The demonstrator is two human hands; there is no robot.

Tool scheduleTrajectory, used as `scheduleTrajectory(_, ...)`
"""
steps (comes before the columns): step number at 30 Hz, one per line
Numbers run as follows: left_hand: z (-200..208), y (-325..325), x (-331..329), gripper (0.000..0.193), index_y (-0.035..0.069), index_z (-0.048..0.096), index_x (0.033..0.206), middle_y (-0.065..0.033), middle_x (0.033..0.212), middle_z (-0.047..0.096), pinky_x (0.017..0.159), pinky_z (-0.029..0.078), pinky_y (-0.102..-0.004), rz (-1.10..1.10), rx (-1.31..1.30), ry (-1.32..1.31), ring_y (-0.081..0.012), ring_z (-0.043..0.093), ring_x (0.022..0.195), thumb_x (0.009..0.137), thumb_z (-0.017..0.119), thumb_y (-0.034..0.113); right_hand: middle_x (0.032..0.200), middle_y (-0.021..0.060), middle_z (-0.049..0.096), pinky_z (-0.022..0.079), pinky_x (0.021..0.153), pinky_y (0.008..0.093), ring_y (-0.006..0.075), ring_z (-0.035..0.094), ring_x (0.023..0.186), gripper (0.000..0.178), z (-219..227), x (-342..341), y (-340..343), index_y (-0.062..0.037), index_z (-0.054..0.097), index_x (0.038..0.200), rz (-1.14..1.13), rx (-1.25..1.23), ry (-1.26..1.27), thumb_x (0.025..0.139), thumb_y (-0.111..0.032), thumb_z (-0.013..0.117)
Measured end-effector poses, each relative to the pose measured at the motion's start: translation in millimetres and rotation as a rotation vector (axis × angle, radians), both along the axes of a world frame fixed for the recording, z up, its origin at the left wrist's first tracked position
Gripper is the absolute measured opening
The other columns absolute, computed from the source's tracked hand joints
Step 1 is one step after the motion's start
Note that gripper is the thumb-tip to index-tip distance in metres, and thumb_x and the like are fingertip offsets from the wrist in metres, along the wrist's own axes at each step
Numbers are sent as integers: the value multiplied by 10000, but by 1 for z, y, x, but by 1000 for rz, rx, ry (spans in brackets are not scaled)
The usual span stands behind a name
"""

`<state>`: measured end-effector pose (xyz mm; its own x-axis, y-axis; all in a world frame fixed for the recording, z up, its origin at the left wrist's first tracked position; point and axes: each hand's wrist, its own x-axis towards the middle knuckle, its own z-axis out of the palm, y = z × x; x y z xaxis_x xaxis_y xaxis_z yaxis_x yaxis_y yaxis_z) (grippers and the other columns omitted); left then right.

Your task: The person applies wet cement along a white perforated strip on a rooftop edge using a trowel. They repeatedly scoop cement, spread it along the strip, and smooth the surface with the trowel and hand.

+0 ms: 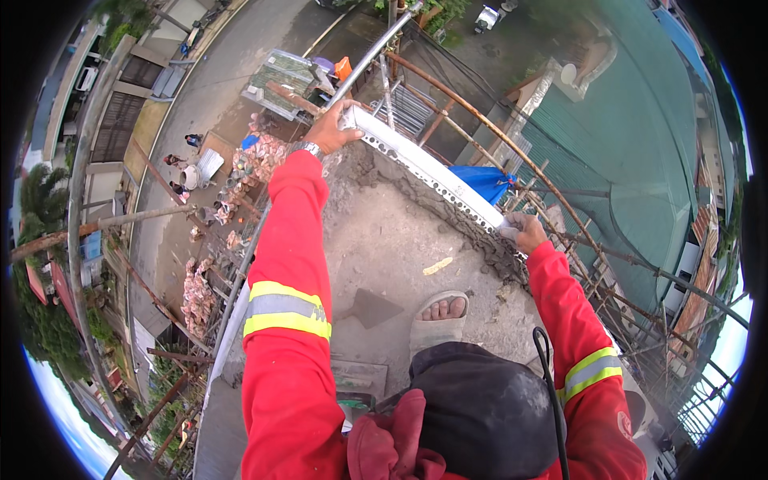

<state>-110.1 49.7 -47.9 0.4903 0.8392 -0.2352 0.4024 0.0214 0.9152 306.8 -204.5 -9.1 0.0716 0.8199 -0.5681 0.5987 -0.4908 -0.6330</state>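
Note:
A long white bar (pixel 428 166) runs along the far edge of a concrete slab (pixel 384 232), with a perforated strip (pixel 448 192) on its near side. My left hand (pixel 332 130) is closed around its far left end. At the near right end, my right hand (pixel 526 232) grips the bar with thumb and fingers. Rough wet mortar (pixel 400 182) lies in a band beside the perforated strip. Closer to me, a flat grey trowel blade (pixel 373 308) rests on the slab, left of my sandaled foot (pixel 442 316). The trowel's handle cannot be made out.
Metal scaffold pipes (pixel 472 114) surround the slab's edges. Left of it, the drop leads to a street (pixel 172 128) with people and piled bags (pixel 256 156). A blue tarp (pixel 482 184) hangs beyond the bar, before a green roof (pixel 640 160). A black cable (pixel 550 376) hangs near my right arm.

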Motion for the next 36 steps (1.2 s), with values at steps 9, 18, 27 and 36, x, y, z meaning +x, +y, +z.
scheduleTrajectory(9, 5, 6, 2, 654, 47, 447, 1259, -159, 1162, 553, 952, 396, -330, -6, 21, 77, -254, 541, 1078, 701, 746, 213, 723, 111, 652, 466, 657, 342, 197, 609, 678, 267, 5, -1, 8, -16, 673, 858, 39, 34, -28, 685, -209, 737)
scheduleTrajectory(18, -1, 8, 3, 615, 45, 456, 1232, -147, 1151, 556, 961, 382, -313, 0, 78, 55, -250, 526, 1096, 700, 741, 169, 703, 97, 649, 467, 630, 317, 174, 610, 655, 238, 15, -8, 12, -15, 667, 828, 1, 2, -7, 683, -191, 735)
scheduleTrajectory(27, 30, -10, 10, 654, 66, 413, 1272, -169, 1199, 533, 981, 367, -358, 79, 86, 214, -289, 502, 1135, 719, 724, 223, 689, 89, 643, 457, 634, 323, 184, 591, 640, 237, 19, -10, 12, -19, 670, 823, 4, -12, -69, 679, -197, 732)
scheduleTrajectory(36, 33, -25, 22, 703, -100, 470, 1207, -253, 1188, 549, 963, 403, -354, 310, 29, 462, -328, 546, 1097, 698, 749, 298, 702, 90, 644, 459, 630, 324, 185, 592, 648, 222, 11, -4, 9, -22, 670, 822, 32, 22, -63, 684, -188, 725)
